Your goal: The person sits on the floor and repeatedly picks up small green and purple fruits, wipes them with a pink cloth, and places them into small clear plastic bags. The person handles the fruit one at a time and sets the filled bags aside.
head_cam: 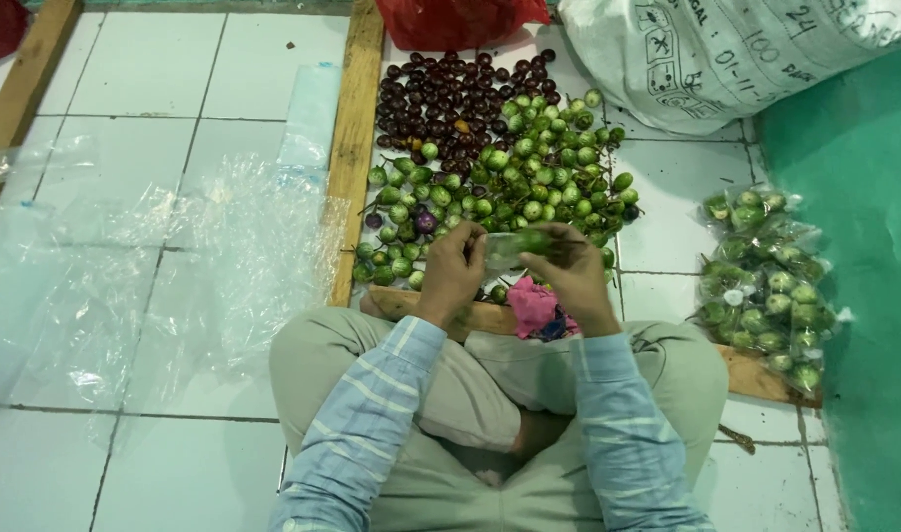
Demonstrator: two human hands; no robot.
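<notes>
A person sits cross-legged on the white tiled floor (155, 69), wearing a blue striped shirt and beige trousers. Both hands are raised in front of the knees. The left hand (452, 268) and the right hand (572, 274) are each closed on an end of a small clear plastic bag (514, 246) holding green round eggplants; the bag hangs between the two hands, just above the near edge of the produce heap.

The pile of green round eggplants (514, 177) lies on the floor directly ahead of the hands, with a pile of dark purple ones (441, 94) touching its far side. A wooden plank (355, 138) borders the heap on its left. A pink cloth (532, 305) sits just below the right hand, against the knee.

To the right, well apart from the hands, a stack of filled bags of eggplants (766, 286) rests beside a green surface (864, 296). A white woven sack (726, 54) and a red plastic bag (455, 20) lie at the far end. Loose clear plastic sheets (175, 266) are spread over the floor at left
</notes>
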